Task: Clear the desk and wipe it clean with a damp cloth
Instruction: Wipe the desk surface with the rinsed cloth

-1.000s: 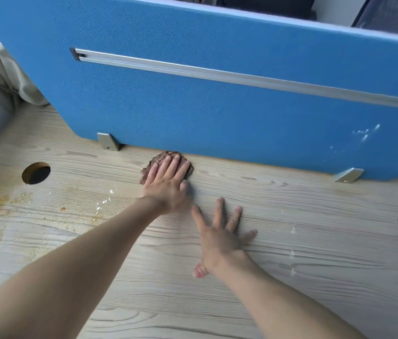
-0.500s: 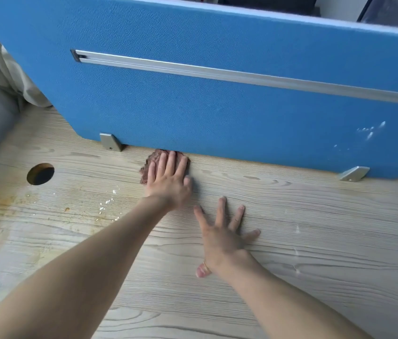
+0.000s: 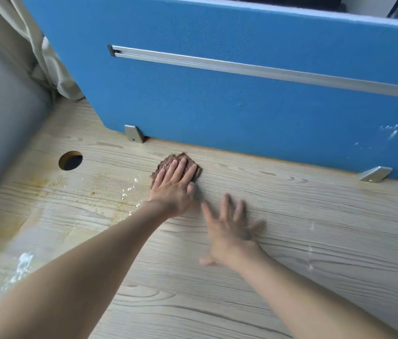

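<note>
We log the brown cloth (image 3: 181, 159) on the desk (image 3: 315, 228), just before the blue partition (image 3: 242, 106). Left hand (image 3: 172, 189) presses it, fingers straight and together. Right hand (image 3: 229, 233), farther from the partition, is blurred, fingers spread apart. White crumbs (image 3: 129, 192) lie toward the partition's left end.

Left hand flat on brown cloth near the partition foot; right hand spread on bare desk

The left hand (image 3: 173, 189) presses straight fingers on the brown cloth (image 3: 168, 163), which lies on the wood-grain desk (image 3: 315, 228) just before the blue partition (image 3: 242, 106). The right hand (image 3: 229, 231), fingers splayed and slightly blurred, rests just beside it. White crumbs (image 3: 129, 189) and a yellowish stain (image 3: 41, 184) lie left of the cloth, near a round cable hole (image 3: 70, 160). More white residue (image 3: 20, 267) shows at the left edge
</note>
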Tool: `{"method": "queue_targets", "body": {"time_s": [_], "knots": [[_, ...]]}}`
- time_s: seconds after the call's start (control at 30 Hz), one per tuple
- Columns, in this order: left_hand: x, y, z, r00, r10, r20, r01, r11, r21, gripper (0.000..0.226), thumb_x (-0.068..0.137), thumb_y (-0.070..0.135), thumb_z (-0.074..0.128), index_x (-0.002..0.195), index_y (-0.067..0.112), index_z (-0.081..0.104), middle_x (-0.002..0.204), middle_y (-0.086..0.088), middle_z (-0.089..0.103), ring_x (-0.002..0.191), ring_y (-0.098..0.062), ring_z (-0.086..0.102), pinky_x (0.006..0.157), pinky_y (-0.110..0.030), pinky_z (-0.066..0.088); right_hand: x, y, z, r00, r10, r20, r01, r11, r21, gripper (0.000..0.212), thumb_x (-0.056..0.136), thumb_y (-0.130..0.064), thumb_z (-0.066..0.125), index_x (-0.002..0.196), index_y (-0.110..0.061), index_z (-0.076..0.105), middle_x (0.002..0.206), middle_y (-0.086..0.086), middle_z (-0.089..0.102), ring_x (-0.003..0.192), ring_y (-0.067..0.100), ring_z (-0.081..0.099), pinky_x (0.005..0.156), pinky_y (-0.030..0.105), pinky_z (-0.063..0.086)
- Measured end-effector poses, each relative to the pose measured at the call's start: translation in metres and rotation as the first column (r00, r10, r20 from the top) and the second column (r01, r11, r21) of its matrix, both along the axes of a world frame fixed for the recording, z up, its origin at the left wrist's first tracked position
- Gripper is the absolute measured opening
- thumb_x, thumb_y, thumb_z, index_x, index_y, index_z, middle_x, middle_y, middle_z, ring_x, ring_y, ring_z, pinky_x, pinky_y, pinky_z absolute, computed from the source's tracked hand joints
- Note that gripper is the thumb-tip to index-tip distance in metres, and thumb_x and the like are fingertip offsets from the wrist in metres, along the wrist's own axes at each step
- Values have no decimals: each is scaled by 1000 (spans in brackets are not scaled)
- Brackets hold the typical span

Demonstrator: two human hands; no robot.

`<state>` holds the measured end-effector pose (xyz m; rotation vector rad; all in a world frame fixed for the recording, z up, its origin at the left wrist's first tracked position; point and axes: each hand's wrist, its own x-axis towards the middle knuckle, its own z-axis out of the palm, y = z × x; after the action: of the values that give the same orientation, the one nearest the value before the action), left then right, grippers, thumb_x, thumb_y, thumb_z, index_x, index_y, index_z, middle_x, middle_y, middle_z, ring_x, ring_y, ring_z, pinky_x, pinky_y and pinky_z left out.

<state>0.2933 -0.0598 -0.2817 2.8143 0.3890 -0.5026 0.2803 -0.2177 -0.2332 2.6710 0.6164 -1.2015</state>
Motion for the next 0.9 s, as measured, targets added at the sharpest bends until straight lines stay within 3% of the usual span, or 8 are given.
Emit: {"method": "queue_targets", "body": {"time_s": [0.23,0.4,0.6,0.73,0.9], "knots": [[-3,8,-4,999,36,26,-37,998,45,58,102,41,15,156,43,-8,165,8,-16,151,-13,-16,121,-38,-12,-10,16,-11,999,-47,-16,46,999,-22,139,70,-40,89,152,-40,-23,154,20,-41,140,59,-26,95,88,18],[-30,2,-3,999,-33,4,33,999,17,57,104,41,12,156,40,-12,164,8,-21,150,-13,-19,122,-37,-12,-9,20,-7,998,-55,-31,54,998,-39,141,69,-40,90,151,-42,-24,152,19,-44,140,57,-28,96,87,18],[-4,15,-1,996,86,20,-87,996,17,58,103,39,17,157,38,-4,166,6,-15,151,-14,-16,122,-39,-10,-7,19,-9,998,-55,-34,53,998,-40,138,72,-38,89,152,-40,-23,153,18,-44,140,57,-28,97,87,18],[-31,-1,-1,998,55,-9,-55,998,8,59,103,43,13,156,37,-12,163,5,-23,150,-15,-22,122,-40,-13,-8,18,-8,998,-54,-36,53,998,-47,140,71,-39,89,151,-41,-25,152,18,-45,140,57,-29,97,87,18],[-31,13,-4,997,70,-7,-70,998,5,57,104,41,14,157,39,-8,165,8,-18,151,-12,-18,122,-37,-11,-7,19,-9,998,-55,-38,53,998,-45,139,72,-39,89,151,-42,-26,151,17,-46,140,57,-29,96,87,18]]}}
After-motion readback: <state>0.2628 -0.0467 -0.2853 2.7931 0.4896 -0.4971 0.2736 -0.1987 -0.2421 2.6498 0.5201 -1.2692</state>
